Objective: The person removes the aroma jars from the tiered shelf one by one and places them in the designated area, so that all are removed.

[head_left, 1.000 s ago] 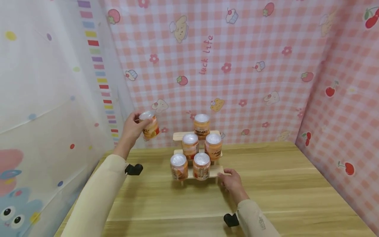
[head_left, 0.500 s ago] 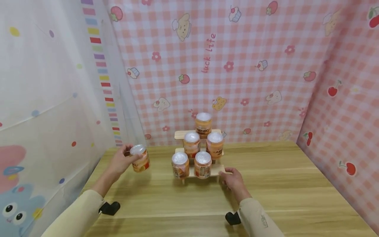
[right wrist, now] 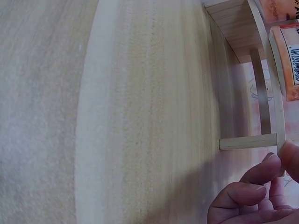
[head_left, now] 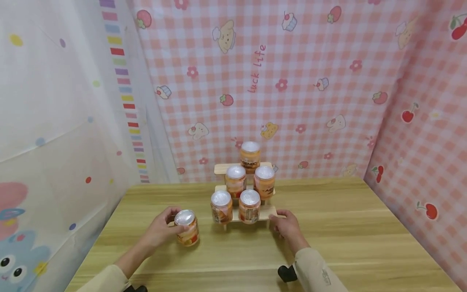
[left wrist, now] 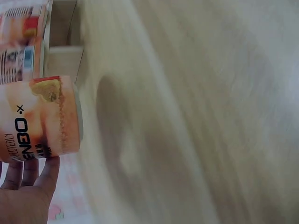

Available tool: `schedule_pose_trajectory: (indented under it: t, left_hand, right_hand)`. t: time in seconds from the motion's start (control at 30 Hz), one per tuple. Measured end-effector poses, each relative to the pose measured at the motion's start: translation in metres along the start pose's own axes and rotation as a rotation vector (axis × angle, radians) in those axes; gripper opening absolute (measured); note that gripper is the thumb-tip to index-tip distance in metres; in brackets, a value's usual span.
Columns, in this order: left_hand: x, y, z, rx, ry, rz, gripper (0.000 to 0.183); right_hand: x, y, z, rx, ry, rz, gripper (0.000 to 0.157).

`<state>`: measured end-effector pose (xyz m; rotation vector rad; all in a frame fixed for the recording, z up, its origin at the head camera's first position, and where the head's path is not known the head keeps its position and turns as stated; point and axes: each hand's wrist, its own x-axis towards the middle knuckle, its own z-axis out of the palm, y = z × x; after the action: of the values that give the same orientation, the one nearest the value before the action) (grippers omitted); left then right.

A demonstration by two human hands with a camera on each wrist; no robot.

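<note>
My left hand [head_left: 162, 231] grips an orange-labelled can [head_left: 187, 233] with a silver lid, left of a tiered wooden stand [head_left: 268, 211]. In the left wrist view the held can [left wrist: 35, 121] hangs over the table, apart from its shadow, with fingers underneath. My right hand [head_left: 288, 229] pinches the right end of the stand's lowest shelf. The right wrist view shows thumb and forefinger at that shelf's edge, by a leg [right wrist: 247, 142]. Matching cans stand upright: one on top [head_left: 250, 156], two on the middle shelf [head_left: 236, 182], two on the lowest shelf [head_left: 221, 209].
A wood-grain table [head_left: 346, 227] lies under everything. Behind it hangs a pink checked cloth [head_left: 303, 101], with a white patterned sheet [head_left: 65, 121] on the left and a cherry-print cloth [head_left: 430, 162] on the right. Each sleeve carries a black wrist piece [head_left: 287, 273].
My left hand has brought the can down from the height of the top shelf, then rightward and nearer, beside the lowest shelf. The right hand keeps its place on the stand.
</note>
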<state>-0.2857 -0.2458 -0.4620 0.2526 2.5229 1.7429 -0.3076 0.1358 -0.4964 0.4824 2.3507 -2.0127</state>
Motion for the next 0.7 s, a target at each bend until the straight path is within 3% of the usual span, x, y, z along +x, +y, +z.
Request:
schedule_pose_trajectory:
  t: [0.3, 0.7]
  left_hand:
    - [-0.011, -0.008, 0.018, -0.068, -0.089, -0.021, 0.054]
    - [-0.015, -0.006, 0.032, -0.107, -0.155, 0.043, 0.056]
  right_hand:
    - [-0.002, 0.006, -0.002, 0.014, -0.016, 0.015, 0.039]
    - [0.001, 0.004, 0.0, 0.009, 0.0, 0.001, 0.039]
